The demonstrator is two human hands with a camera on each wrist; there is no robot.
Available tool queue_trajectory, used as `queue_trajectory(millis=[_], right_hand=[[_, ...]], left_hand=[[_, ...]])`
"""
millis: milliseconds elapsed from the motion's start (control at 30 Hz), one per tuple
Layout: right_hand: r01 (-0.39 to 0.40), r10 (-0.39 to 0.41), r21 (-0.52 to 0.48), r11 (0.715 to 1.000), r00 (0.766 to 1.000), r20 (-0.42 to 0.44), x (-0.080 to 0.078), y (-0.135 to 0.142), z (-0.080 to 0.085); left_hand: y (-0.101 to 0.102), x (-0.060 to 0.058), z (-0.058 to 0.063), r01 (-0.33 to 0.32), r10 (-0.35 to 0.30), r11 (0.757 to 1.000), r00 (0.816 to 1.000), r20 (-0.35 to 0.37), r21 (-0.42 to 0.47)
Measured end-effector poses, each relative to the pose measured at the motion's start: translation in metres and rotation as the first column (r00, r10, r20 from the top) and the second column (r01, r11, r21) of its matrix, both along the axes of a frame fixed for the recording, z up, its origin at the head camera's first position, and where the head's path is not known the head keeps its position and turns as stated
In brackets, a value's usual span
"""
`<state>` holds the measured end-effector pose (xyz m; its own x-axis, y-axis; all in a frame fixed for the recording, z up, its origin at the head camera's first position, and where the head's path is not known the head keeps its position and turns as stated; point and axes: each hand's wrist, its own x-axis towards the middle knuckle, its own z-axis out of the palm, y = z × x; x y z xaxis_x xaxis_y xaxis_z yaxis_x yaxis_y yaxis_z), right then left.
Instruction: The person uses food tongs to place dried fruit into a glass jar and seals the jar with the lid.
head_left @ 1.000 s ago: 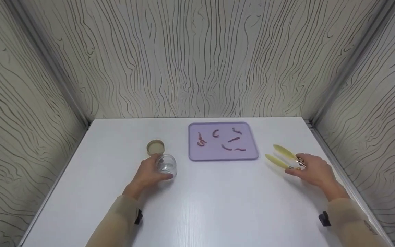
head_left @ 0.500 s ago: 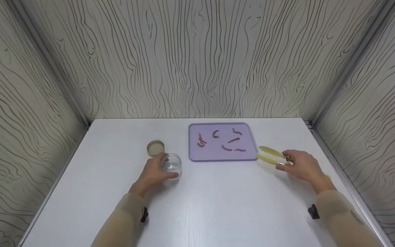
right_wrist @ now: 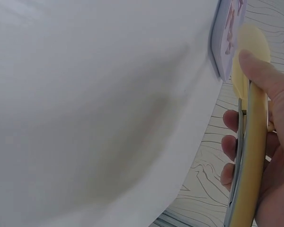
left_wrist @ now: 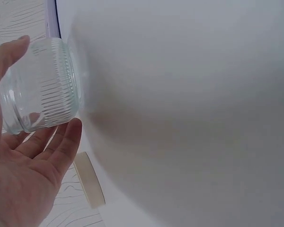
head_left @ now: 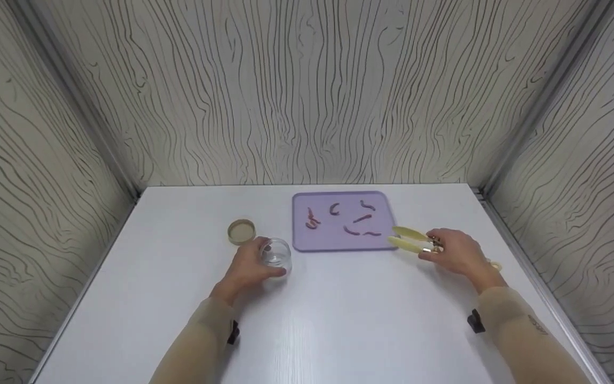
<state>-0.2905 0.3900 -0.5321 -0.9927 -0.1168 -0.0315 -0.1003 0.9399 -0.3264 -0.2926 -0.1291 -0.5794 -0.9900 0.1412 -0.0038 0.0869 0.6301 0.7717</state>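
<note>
My left hand grips a clear glass jar by its side, thumb on the near side and fingers behind. In the left wrist view the jar shows a ribbed lower wall and stands close over the white table. My right hand holds yellow tongs with their tips spread apart, right at the right edge of a purple tray. Thumb and fingers wrap the tongs' handle in the right wrist view. Several reddish, worm-like pieces lie scattered on the tray.
A round, shallow lid lies on the white table just behind the left hand. Wood-grain patterned panels rise at the back and on both sides.
The right hand has carried the tongs leftward, up to the tray's edge. The left hand has shifted the jar a little to the right, toward the tray.
</note>
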Motion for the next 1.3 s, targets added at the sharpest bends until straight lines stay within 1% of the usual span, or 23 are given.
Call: queue_trajectory(millis=[167, 300, 367, 600, 667, 833, 933, 1167, 1300], right_hand=[[-0.001, 0.001, 0.006, 1.0, 1.0, 0.004, -0.006, -0.006, -0.001], [-0.023, 0.023, 0.024, 0.999, 1.0, -0.011, -0.01, -0.012, -0.001], [-0.023, 0.023, 0.027, 0.999, 1.0, -0.005, -0.012, -0.014, -0.001], [-0.033, 0.033, 0.032, 0.999, 0.999, 0.009, -0.02, -0.022, 0.0], [-0.035, 0.034, 0.038, 0.999, 0.999, 0.016, -0.023, -0.024, 0.001], [-0.009, 0.008, 0.024, 1.0, 0.999, 0.05, -0.028, -0.027, 0.0], [0.003, -0.004, 0.013, 1.0, 0.998, 0.068, -0.031, -0.028, -0.001], [0.016, -0.017, 0.013, 1.0, 0.996, 0.086, -0.034, -0.032, -0.006], [0.028, -0.029, 0.011, 1.0, 0.995, 0.099, -0.037, -0.033, -0.005]], left_hand=[[0.005, 0.0, 0.0, 0.017, -0.017, 1.0, 1.0, 0.008, 0.007], [0.009, 0.0, -0.002, 0.021, -0.021, 1.0, 1.0, 0.01, 0.016], [0.011, 0.0, -0.002, 0.019, -0.019, 1.0, 1.0, 0.011, 0.02], [0.015, -0.001, -0.004, 0.047, -0.047, 0.998, 0.999, 0.009, 0.038], [0.017, -0.002, -0.004, 0.039, -0.039, 0.999, 0.999, 0.016, 0.033], [0.021, -0.003, -0.005, 0.021, -0.022, 0.999, 0.999, 0.04, 0.03], [0.023, -0.003, -0.005, 0.016, -0.018, 0.999, 0.999, 0.042, 0.035], [0.025, -0.005, -0.007, 0.035, -0.035, 0.999, 0.999, 0.022, 0.021], [0.026, -0.004, -0.006, 0.034, -0.035, 0.999, 0.999, 0.029, 0.022]])
